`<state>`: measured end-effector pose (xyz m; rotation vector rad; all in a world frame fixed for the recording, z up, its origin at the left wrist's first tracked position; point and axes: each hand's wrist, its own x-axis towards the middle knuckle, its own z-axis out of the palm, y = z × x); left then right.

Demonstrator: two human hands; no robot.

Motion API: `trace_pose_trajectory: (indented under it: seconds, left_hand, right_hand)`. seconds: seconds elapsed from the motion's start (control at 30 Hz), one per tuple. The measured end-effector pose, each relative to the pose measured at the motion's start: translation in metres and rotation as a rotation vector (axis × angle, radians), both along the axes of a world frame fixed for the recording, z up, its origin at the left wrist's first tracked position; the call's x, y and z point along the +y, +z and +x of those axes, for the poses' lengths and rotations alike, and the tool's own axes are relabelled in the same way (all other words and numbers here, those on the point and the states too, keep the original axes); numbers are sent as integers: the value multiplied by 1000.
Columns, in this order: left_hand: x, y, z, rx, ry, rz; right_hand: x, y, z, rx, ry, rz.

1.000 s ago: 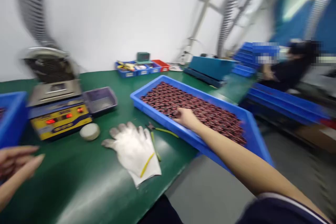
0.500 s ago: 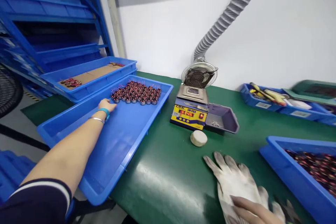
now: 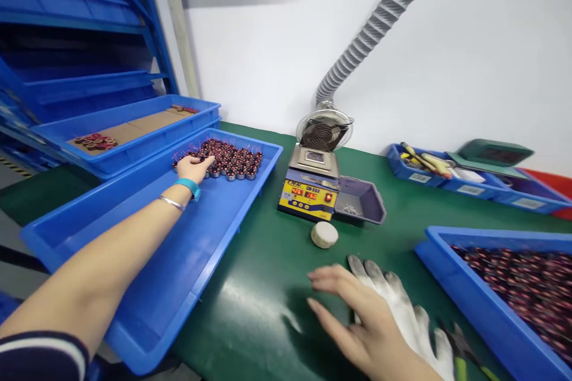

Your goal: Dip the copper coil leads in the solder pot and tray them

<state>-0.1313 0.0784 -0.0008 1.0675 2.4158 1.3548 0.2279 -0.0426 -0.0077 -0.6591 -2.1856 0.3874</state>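
My left hand (image 3: 193, 166) reaches far out into a long blue tray (image 3: 156, 309) and rests on the near edge of a cluster of small red copper coils (image 3: 235, 159) at the tray's far end. Its fingertips lie among the coils, so a grip is hidden. On that wrist are a teal band and a thin bracelet. My right hand (image 3: 357, 321) hovers low over the green bench with fingers spread and holds nothing. It partly covers a white work glove (image 3: 402, 303). Yellow-handled cutters (image 3: 460, 351) lie just right of the glove.
A yellow solder pot unit (image 3: 308, 190) with red digits stands mid-bench below a fan and ribbed hose (image 3: 370, 30). Beside it are a grey dish (image 3: 361, 199) and a white round tin (image 3: 325, 234). Another coil-filled blue tray (image 3: 469, 303) sits right; tool bins (image 3: 429, 166) behind; blue racks at left.
The view swung from the right tray to the left one, then steadied. My left hand slid forward onto the coil cluster. My right hand came up over the glove, fingers spread.
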Motion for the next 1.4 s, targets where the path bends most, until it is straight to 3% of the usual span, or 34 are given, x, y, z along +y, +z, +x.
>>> trace_pose_trajectory:
  seconds: [0.1, 0.2, 0.27, 0.33, 0.5, 0.67, 0.83, 1.07, 1.17, 1.3, 1.4]
  left_hand:
    - [-7, 14, 71, -31, -232, 104]
    - [-32, 17, 136, -57, -545, 188]
    - [-49, 15, 163, -87, -640, 224]
    - [-60, 13, 176, -94, -651, 228]
    - [-65, 6, 182, -157, -705, 230]
    - [-62, 4, 179, -579, -831, 211]
    - [-62, 10, 170, -825, -826, 149]
    - [-64, 20, 164, -726, -816, 150]
    - [-57, 31, 155, -660, -727, 286]
    - [-47, 40, 144, -665, -511, 574]
    - [-50, 33, 148, -726, -486, 561]
  right_hand:
    - [25, 3, -27, 139, -78, -82]
    - [47, -1, -52, 304, -198, -191]
    - [57, -7, -60, 413, -225, -293]
    - [60, -13, -63, 509, -225, -382]
    - [58, -19, -58, 578, -178, -496]
    - [68, -15, -50, 721, -3, -810]
    - [74, -14, -42, 712, 140, -986]
    - [70, -18, -43, 692, 257, -1043]
    - [71, -18, -41, 699, 251, -1037]
    - [73, -18, -38, 705, 223, -1039]
    - [75, -15, -35, 707, 185, -1029]
